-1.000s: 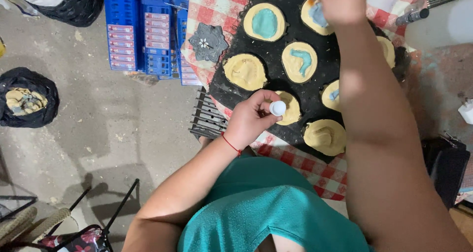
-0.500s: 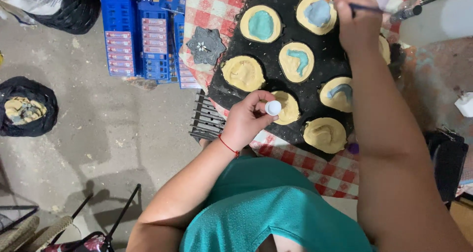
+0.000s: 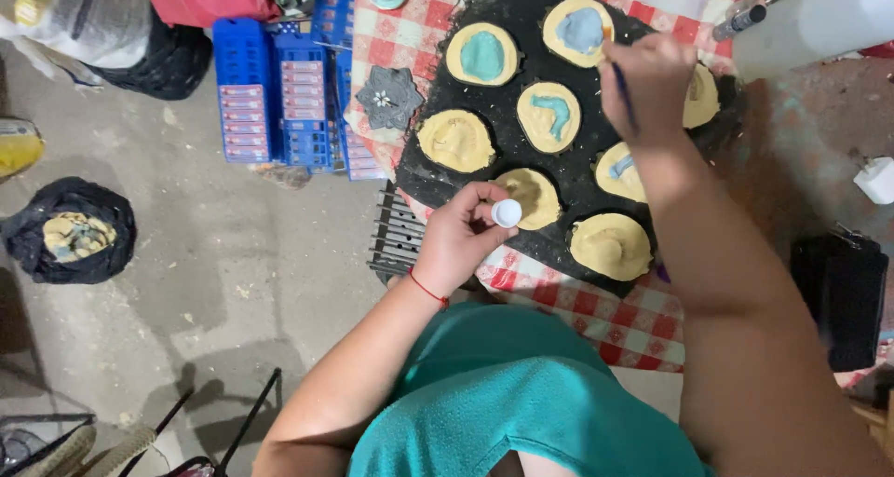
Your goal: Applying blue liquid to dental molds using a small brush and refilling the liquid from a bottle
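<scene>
A black board (image 3: 521, 30) lies on a red-and-white checked cloth (image 3: 596, 319) and carries several round yellow clay moulds. Some of them are partly painted blue, such as one at the top (image 3: 482, 54) and one in the middle (image 3: 549, 115). My right hand (image 3: 647, 81) grips a thin paintbrush (image 3: 622, 93) beside the painted mould at the board's top right (image 3: 579, 30). My left hand (image 3: 466, 235) pinches a small white round pot (image 3: 507, 213) over the board's near edge, next to an unpainted mould (image 3: 531, 197). A red thread circles my left wrist.
Blue plastic crates (image 3: 279, 86) stand left of the cloth. A dark star-shaped piece (image 3: 388, 97) lies on the cloth near them. A black bag with yellow clay (image 3: 70, 235) sits on the concrete floor. A white container (image 3: 819, 16) is at top right, a black box (image 3: 838, 291) at right.
My right hand with the brush has come down from the board's top edge toward me. The view has shifted so the board sits lower in the picture. My left hand holds the pot in place.
</scene>
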